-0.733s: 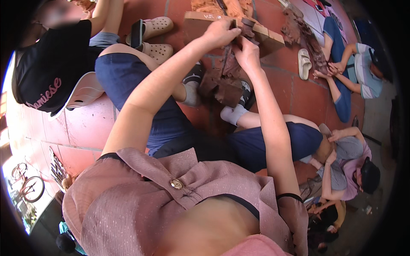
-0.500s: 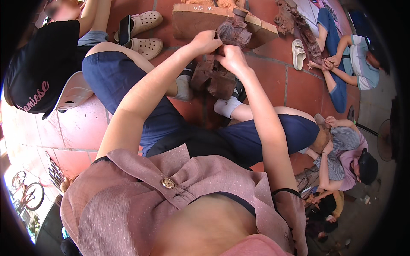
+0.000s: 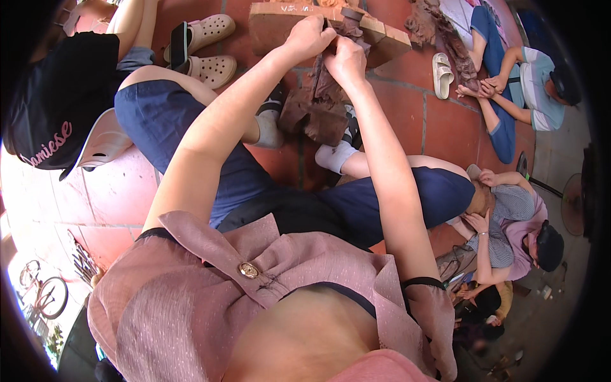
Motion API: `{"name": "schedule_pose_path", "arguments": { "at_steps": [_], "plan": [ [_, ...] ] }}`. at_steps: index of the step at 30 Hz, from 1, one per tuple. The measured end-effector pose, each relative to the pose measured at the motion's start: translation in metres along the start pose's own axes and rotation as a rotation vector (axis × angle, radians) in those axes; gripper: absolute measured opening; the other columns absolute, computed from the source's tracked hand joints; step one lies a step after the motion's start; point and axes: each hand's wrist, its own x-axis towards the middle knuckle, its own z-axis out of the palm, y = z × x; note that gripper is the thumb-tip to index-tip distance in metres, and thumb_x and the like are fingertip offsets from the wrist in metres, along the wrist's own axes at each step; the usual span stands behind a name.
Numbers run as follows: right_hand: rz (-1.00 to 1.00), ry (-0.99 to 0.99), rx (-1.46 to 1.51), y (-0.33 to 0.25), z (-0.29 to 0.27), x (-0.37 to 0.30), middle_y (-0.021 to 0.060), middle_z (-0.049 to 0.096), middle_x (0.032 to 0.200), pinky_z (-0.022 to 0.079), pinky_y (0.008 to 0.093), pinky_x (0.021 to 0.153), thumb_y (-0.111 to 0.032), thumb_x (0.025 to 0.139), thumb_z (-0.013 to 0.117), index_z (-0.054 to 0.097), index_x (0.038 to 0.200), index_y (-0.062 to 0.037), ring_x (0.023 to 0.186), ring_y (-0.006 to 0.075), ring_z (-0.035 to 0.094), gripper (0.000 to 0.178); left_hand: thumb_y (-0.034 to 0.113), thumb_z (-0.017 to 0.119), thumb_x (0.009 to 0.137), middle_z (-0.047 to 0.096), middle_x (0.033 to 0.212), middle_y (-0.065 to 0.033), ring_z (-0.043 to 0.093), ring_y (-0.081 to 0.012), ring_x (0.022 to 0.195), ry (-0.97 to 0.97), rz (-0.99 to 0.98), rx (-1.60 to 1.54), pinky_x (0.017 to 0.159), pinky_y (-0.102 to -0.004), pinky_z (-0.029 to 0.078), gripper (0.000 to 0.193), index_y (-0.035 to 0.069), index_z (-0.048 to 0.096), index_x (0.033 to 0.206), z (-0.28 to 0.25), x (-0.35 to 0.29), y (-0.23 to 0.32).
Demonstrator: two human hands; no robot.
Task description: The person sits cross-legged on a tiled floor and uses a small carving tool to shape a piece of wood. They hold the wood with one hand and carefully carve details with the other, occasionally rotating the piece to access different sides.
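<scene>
Between my feet stands a dark brown carved wooden piece (image 3: 313,118) with a blocky lower end and a rougher, lumpy upper part. Both of my hands are at its upper part, close to each other. My left hand (image 3: 310,37) is closed, its fingertips pinched near the top of the carving. Just right of it and slightly nearer, my right hand (image 3: 345,62) curls its fingers against the same spot. Whatever is between the fingers is too small and hidden to name. My hands cover the middle of the carving.
Behind the carving lies a thick reddish wooden block (image 3: 277,28). Beige clogs (image 3: 213,69) and a phone (image 3: 180,44) are at far left, beside a person in a black cap (image 3: 60,102). At right are a pale slipper (image 3: 442,75), another dark carving (image 3: 449,44) and several seated people.
Both hands have moved farther away, up along the carving, and closer together. More of the carving's middle now shows below them.
</scene>
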Motion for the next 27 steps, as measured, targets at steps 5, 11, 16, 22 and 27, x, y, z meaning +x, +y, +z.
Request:
{"name": "schedule_pose_path", "arguments": {
  "at_steps": [5,11,16,22,27],
  "plan": [
    [0.130,-0.253,0.158,0.005,0.000,-0.022,0.0191,0.066,0.088,0.051,0.0431,0.077,-0.019,0.070,0.068,0.068,0.091,-0.0081,0.088,0.0354,0.064,0.023,0.024,0.052,0.081,0.064,0.084,-0.0226,0.063,-0.0368,0.083,-0.184,-0.067,-0.083,0.076,-0.0418,0.048,0.026,0.000,0.061,0.088,0.002,-0.023,-0.002],
    [0.058,-0.209,0.030,0.003,0.004,-0.021,0.0198,0.065,0.091,0.050,0.0453,0.077,-0.009,0.068,0.063,0.062,0.090,-0.0020,0.089,0.0375,0.062,0.023,0.020,0.052,0.081,0.063,0.085,-0.0216,0.062,-0.0350,0.085,-0.003,-0.091,-0.134,0.078,-0.0395,0.048,0.023,-0.001,0.059,0.086,0.006,-0.033,0.002],
    [0.048,-0.113,0.019,0.001,0.004,-0.016,0.0179,0.066,0.088,0.051,0.0431,0.073,-0.016,0.074,0.066,0.065,0.092,-0.0082,0.088,0.0352,0.064,0.019,0.019,0.052,0.082,0.063,0.085,-0.0206,0.062,-0.0335,0.085,-0.010,-0.061,-0.175,0.077,-0.0388,0.048,0.022,-0.001,0.059,0.085,-0.006,-0.025,0.010],
    [-0.001,-0.103,-0.065,-0.002,0.003,-0.027,0.0177,0.064,0.083,0.051,0.0463,0.073,-0.013,0.070,0.067,0.061,0.089,-0.0045,0.084,0.0360,0.063,0.022,0.022,0.055,0.084,0.064,0.088,-0.0208,0.063,-0.0310,0.085,0.036,-0.079,-0.113,0.077,-0.0375,0.048,0.024,-0.001,0.061,0.091,0.003,-0.038,0.010],
    [-0.167,0.293,0.053,0.004,-0.022,0.007,0.0132,0.062,0.075,0.051,0.0434,0.064,-0.008,0.072,0.065,0.058,0.081,-0.0056,0.072,0.0345,0.062,0.012,0.019,0.064,0.087,0.064,0.090,-0.0086,0.061,-0.0150,0.083,0.080,0.067,-0.444,0.070,-0.0280,0.050,0.028,-0.001,0.056,0.105,-0.022,-0.011,0.040]
  ]
}}
